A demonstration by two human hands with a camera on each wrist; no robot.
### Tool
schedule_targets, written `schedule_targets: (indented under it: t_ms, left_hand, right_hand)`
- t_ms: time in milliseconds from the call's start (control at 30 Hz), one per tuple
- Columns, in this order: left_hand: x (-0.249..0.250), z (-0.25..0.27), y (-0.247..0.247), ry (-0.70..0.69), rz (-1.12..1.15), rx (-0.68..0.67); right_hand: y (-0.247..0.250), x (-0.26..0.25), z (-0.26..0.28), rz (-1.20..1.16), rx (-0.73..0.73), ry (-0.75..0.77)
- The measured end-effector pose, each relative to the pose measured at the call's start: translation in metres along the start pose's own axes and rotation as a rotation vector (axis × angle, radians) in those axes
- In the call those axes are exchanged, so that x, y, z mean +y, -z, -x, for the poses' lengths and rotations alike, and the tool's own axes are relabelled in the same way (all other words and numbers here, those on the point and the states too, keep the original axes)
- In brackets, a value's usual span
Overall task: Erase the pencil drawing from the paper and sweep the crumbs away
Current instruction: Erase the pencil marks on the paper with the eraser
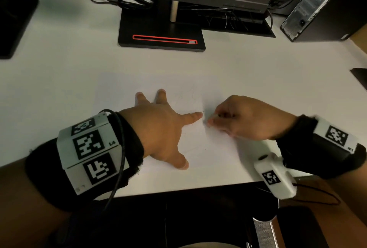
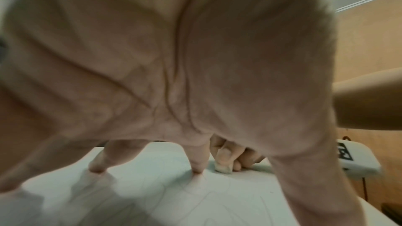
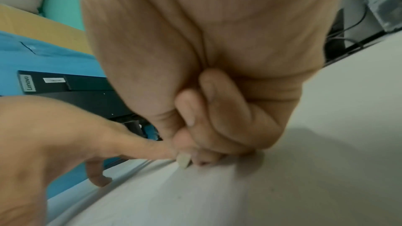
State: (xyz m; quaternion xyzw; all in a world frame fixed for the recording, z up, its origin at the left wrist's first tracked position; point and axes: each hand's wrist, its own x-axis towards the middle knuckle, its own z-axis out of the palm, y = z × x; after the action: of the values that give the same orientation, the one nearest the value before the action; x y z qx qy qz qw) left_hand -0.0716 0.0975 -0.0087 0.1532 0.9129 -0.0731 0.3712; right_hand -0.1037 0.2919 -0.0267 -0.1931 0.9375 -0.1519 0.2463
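A white sheet of paper (image 1: 200,148) with faint pencil lines (image 1: 186,95) lies on the white desk. My left hand (image 1: 158,126) is spread flat on the sheet, fingertips (image 2: 197,169) pressing it down. Just to its right my right hand (image 1: 234,118) curls its fingers and pinches a small whitish eraser (image 3: 183,160), whose tip touches the paper close to the left index finger. The eraser (image 2: 223,167) also shows under the left palm. Pencil lines (image 2: 217,200) run across the near paper. A few dark specks (image 1: 205,149) lie on the sheet.
A monitor stand (image 1: 160,35) with a red-edged slot sits behind the paper, with cables (image 1: 127,1) beside it. A computer tower (image 1: 317,5) stands at the back right. A dark pad (image 1: 14,23) lies far left. The desk's front edge (image 1: 178,188) runs just below my wrists.
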Motion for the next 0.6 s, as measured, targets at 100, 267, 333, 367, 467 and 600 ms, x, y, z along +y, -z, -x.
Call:
schedule_targets:
  t_ms: [100, 267, 333, 367, 467, 600]
  left_hand:
    - [0.000, 0.001, 0.000, 0.004, -0.003, -0.001]
    - [0.000, 0.001, 0.001, 0.009, -0.002, -0.014]
    - [0.000, 0.000, 0.001, 0.012, -0.008, -0.014]
    - [0.000, 0.000, 0.001, 0.013, -0.012, -0.014]
    - [0.000, 0.000, 0.001, 0.016, -0.002, -0.022]
    - [-0.005, 0.000, -0.002, 0.036, 0.017, -0.007]
  right_hand:
    - [-0.009, -0.009, 0.001, 0.028, -0.062, 0.060]
    - [0.000, -0.004, -0.006, -0.008, 0.007, 0.011]
    - [-0.004, -0.009, -0.003, 0.015, -0.047, 0.055]
    - [-0.008, -0.012, 0.000, 0.023, -0.096, 0.076]
    - [-0.003, -0.005, -0.005, -0.010, -0.052, 0.040]
    - [-0.003, -0.005, -0.010, 0.006, -0.028, 0.042]
